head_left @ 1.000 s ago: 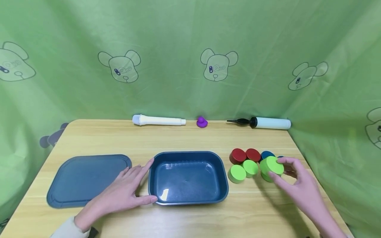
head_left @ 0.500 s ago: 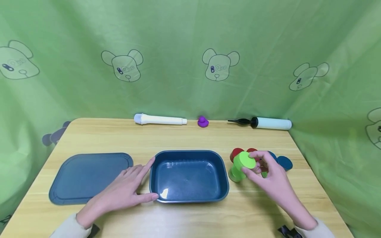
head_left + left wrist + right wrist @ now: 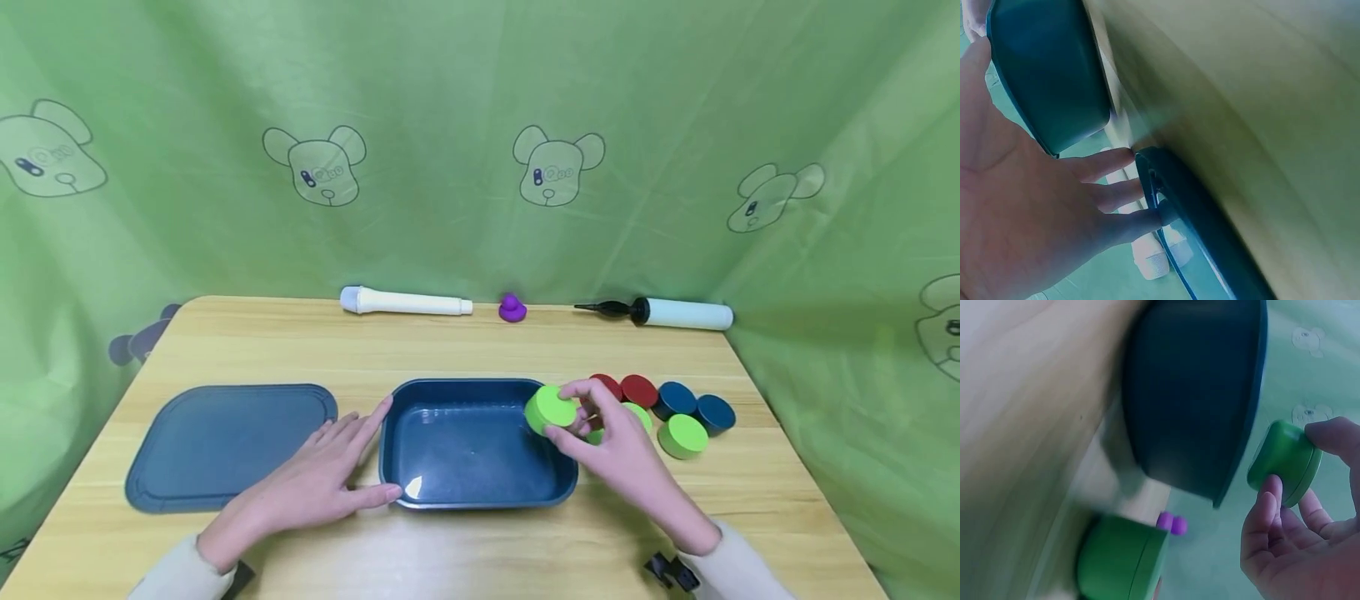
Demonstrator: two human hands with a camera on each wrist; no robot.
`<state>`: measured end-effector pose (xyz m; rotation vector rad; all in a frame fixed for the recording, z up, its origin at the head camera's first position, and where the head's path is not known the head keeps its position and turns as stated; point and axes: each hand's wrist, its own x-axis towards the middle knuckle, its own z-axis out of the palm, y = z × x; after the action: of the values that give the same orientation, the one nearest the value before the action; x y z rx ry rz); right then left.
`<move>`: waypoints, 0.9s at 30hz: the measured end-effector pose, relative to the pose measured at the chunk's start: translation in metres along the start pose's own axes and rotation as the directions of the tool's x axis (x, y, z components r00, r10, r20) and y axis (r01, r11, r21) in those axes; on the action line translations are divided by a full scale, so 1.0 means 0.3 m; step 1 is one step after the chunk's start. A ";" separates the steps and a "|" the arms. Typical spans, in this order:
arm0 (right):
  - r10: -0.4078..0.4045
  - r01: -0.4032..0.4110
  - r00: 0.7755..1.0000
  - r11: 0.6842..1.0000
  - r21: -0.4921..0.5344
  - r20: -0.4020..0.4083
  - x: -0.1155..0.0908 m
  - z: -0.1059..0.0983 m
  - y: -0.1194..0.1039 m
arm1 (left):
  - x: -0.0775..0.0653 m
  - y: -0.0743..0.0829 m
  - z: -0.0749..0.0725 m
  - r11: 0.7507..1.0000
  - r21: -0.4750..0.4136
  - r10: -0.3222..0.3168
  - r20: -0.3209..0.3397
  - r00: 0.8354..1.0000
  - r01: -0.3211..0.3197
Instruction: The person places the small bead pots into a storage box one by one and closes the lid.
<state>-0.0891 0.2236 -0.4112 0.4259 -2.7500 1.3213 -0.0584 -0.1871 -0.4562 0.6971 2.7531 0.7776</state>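
Observation:
My right hand (image 3: pixel 611 433) pinches a small green round container (image 3: pixel 552 410) between thumb and fingers. It is held up over the right end of a dark blue rectangular box (image 3: pixel 472 462). In the right wrist view, the held container (image 3: pixel 1282 456) shows a seam around it and stands above the box's rim. My left hand (image 3: pixel 315 479) spreads along the box's left side, thumb and forefinger at the rim. The left wrist view has its other fingers reaching to the flat blue lid (image 3: pixel 1191 206). No contents show inside the box.
Right of the box are green containers (image 3: pixel 682 436), red ones (image 3: pixel 639 390) and blue ones (image 3: pixel 675 400). The lid (image 3: pixel 232 446) lies at left. Along the back edge are a white microphone (image 3: pixel 405 302), a purple duck (image 3: pixel 512 308) and a hand pump (image 3: pixel 686 313).
My right hand has carried the green container leftward from above the other containers to over the box's right end. My left hand has stayed at the box's left side.

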 end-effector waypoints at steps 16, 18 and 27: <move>-0.026 0.024 0.994 1.000 0.013 0.103 0.080 0.181 -0.041 | -0.002 -0.002 0.002 1.000 0.025 -0.019 0.009 1.000 0.019; -0.036 0.035 0.993 0.999 0.008 0.114 0.088 0.200 -0.052 | -0.004 -0.002 0.001 0.999 0.028 -0.021 0.009 1.000 0.021; -0.066 0.074 0.988 0.996 -0.047 0.140 0.106 0.287 -0.083 | -0.001 -0.002 0.002 0.999 0.036 -0.020 0.005 1.000 0.019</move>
<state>-0.1074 0.1352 -0.4411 0.6269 -2.8432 1.2464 -0.0581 -0.1875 -0.4571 0.6770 2.7708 0.7232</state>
